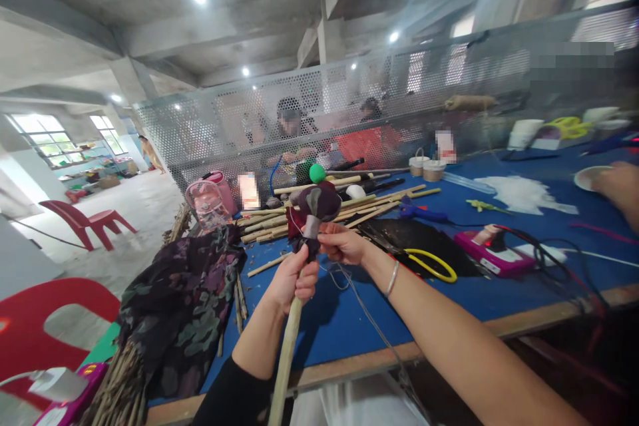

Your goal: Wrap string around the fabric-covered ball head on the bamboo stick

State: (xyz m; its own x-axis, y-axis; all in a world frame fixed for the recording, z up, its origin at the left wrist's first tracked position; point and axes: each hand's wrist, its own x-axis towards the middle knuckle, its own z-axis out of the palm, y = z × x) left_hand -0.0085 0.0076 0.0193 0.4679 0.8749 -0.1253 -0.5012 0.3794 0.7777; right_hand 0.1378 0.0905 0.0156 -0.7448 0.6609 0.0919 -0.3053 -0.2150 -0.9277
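My left hand (294, 279) is wrapped round a bamboo stick (285, 359) held upright over the blue table (349, 326). The stick's top is covered by a dark floral cloth bundle (315, 205). My right hand (342, 243) pinches the gathered cloth at the bundle's neck, and a thin thread (364, 309) trails down from it. A bangle sits on my right wrist.
Several bamboo sticks (309, 216), yellow-handled scissors (432, 266), a pink device (492, 253) with cables and white stuffing (524, 193) lie on the table. Dark floral fabric (184, 313) drapes over the left end. People sit behind a perforated screen (349, 106). Another person's hand (619, 190) is at the right edge. Red chairs (90, 223) stand left.
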